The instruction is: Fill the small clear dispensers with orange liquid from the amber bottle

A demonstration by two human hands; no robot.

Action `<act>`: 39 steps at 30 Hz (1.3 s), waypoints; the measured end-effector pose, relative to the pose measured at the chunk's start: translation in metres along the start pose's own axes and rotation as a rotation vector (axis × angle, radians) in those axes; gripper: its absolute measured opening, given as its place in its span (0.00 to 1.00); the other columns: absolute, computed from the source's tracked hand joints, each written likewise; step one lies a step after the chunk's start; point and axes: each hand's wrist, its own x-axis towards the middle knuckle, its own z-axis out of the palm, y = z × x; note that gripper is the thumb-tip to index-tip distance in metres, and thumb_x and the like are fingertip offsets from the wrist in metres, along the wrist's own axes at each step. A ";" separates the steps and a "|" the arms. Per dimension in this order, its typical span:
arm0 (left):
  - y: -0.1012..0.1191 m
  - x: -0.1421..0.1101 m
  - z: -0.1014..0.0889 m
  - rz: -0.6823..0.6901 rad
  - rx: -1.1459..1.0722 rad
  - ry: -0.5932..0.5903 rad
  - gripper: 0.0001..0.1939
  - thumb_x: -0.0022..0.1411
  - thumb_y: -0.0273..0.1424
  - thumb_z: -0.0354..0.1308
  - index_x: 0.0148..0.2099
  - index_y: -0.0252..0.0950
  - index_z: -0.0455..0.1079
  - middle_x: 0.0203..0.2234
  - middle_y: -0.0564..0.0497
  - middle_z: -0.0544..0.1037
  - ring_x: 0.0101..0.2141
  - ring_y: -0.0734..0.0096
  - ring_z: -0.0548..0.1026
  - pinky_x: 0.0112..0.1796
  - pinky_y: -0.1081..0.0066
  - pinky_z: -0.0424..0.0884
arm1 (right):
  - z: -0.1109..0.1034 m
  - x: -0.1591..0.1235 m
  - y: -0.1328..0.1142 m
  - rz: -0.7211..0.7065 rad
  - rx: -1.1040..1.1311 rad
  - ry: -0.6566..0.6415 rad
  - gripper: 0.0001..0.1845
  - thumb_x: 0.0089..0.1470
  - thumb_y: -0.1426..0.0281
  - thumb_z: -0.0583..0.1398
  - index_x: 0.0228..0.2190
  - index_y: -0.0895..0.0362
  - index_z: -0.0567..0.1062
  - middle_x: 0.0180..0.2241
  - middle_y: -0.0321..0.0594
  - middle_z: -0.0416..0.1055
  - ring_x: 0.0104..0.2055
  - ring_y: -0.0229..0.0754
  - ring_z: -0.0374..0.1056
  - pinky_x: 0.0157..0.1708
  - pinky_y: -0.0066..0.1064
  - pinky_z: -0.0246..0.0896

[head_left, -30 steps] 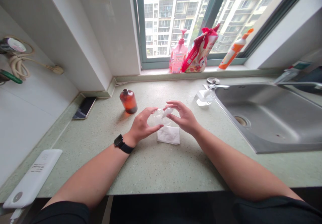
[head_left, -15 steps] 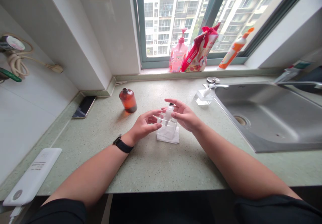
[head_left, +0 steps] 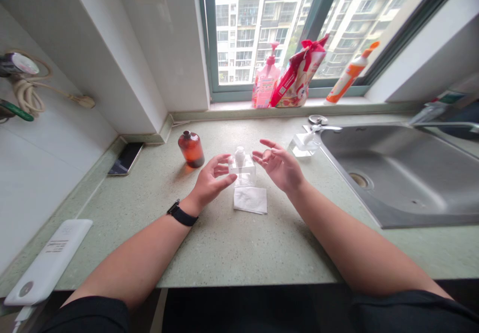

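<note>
Clear pump bottle (head_left: pixel 245 165) upright; left hand (head_left: pixel 211 182) curved about its 9 o'clock side, firm grip not verifiable. Right hand (head_left: pixel 282 167) at 3 o'clock, fingers parted, palm showing. From that bottle: folded tissue (head_left: pixel 250 201) at 6 o'clock, brown bottle (head_left: pixel 191 151) towards 10, phone (head_left: pixel 126 159) at 9, sink (head_left: pixel 404 186) at 3.

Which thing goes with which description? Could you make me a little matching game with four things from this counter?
Things
1. Nearer clear pump bottle
2. Paper tissue
3. Round-shouldered bottle
4. Phone

Descriptions
A. Reddish amber
B. Lying flat, with a dark screen
C. Between the left hand and the right hand
D. White and folded

Right pairs: 1-C, 2-D, 3-A, 4-B
</note>
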 end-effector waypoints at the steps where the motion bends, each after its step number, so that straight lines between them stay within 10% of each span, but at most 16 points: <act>1: -0.001 0.001 -0.001 0.008 0.008 0.019 0.36 0.59 0.47 0.76 0.64 0.39 0.73 0.56 0.41 0.81 0.50 0.59 0.82 0.57 0.54 0.79 | -0.001 0.001 0.001 -0.006 0.031 0.027 0.21 0.55 0.58 0.65 0.50 0.47 0.79 0.29 0.34 0.81 0.57 0.53 0.78 0.67 0.53 0.63; 10: 0.007 -0.005 0.006 0.092 0.168 -0.105 0.33 0.60 0.40 0.76 0.64 0.40 0.74 0.57 0.41 0.81 0.52 0.57 0.82 0.58 0.53 0.78 | 0.023 -0.016 0.003 -0.035 -0.057 -0.188 0.26 0.65 0.43 0.59 0.55 0.44 0.77 0.54 0.39 0.84 0.68 0.53 0.69 0.72 0.55 0.52; 14: 0.007 -0.005 0.008 0.117 0.180 -0.088 0.33 0.60 0.39 0.76 0.64 0.40 0.73 0.59 0.41 0.80 0.52 0.57 0.82 0.58 0.52 0.79 | 0.022 -0.015 0.005 -0.030 -0.046 -0.189 0.33 0.62 0.36 0.58 0.52 0.46 0.79 0.51 0.41 0.85 0.67 0.57 0.71 0.71 0.57 0.55; 19: 0.003 -0.002 0.005 0.095 0.207 -0.002 0.32 0.60 0.40 0.75 0.63 0.39 0.73 0.56 0.42 0.82 0.50 0.58 0.83 0.56 0.53 0.80 | 0.000 0.002 0.007 -0.031 0.038 0.035 0.24 0.61 0.42 0.62 0.43 0.46 0.82 0.23 0.35 0.77 0.60 0.58 0.76 0.70 0.58 0.54; 28: 0.005 -0.002 0.003 0.089 0.226 -0.103 0.32 0.60 0.40 0.75 0.64 0.40 0.74 0.56 0.42 0.82 0.49 0.58 0.83 0.56 0.54 0.80 | 0.017 -0.011 0.009 0.025 -0.062 -0.192 0.30 0.63 0.38 0.59 0.55 0.44 0.76 0.56 0.41 0.83 0.67 0.53 0.71 0.71 0.55 0.54; 39: 0.007 -0.003 0.003 0.016 0.154 -0.116 0.31 0.60 0.41 0.74 0.63 0.39 0.75 0.55 0.41 0.82 0.50 0.57 0.82 0.56 0.53 0.78 | 0.009 -0.008 0.008 0.031 -0.083 -0.236 0.28 0.53 0.53 0.75 0.54 0.45 0.79 0.47 0.39 0.85 0.57 0.52 0.78 0.67 0.53 0.63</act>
